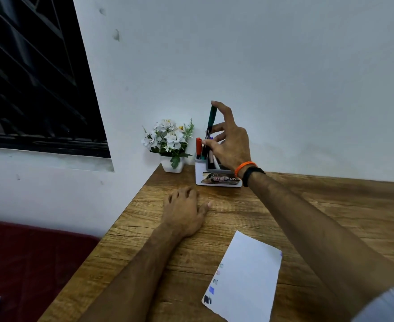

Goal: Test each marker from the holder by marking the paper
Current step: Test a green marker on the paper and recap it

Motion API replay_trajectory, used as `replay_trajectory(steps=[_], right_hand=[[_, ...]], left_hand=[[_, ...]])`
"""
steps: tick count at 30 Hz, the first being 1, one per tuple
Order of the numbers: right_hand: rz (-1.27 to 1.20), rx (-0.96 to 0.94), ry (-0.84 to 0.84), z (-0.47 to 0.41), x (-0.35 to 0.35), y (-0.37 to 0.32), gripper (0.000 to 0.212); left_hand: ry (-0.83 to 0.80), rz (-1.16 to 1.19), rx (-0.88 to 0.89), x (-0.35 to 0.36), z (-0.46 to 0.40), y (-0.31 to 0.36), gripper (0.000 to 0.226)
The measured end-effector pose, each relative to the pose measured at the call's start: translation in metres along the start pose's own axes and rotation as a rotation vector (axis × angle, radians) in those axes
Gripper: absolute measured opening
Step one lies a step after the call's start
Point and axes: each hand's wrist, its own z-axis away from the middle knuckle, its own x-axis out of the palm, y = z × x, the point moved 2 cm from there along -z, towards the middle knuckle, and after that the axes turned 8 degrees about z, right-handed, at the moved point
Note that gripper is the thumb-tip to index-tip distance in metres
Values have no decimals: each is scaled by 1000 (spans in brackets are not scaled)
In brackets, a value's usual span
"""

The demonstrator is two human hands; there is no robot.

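Observation:
A white and grey marker holder (200,169) stands at the back of the wooden table (296,212), by the wall. My right hand (228,145) pinches a dark green marker (211,120) upright over the holder, its lower end at the holder's opening. A red-capped marker (198,146) stands in the holder, and a purple tip shows behind my fingers. My left hand (184,211) rests on the table in front of the holder, fingers loosely curled, holding nothing. The white paper (247,280) lies near the front edge with several coloured test marks down its left side.
A small white pot of artificial white flowers (170,142) stands left of the holder at the table's back corner. The white wall rises directly behind. A dark window is at the upper left and a red surface (28,259) lies left of the table.

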Motion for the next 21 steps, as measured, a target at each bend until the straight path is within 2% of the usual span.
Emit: replay_trajectory(steps=[7, 11, 13, 21], right_hand=[[77, -13, -21, -3, 18, 4, 86], [174, -30, -99, 0, 17, 5, 51], [209, -24, -149, 2, 17, 8, 42], [119, -19, -171, 8, 14, 15, 52]], left_hand=[[-2, -7, -1, 0, 0, 0, 64], [-10, -10, -3, 0, -1, 0, 64], [-17, -10, -6, -1, 0, 1, 64], [-21, -5, -9, -3, 0, 1, 63]])
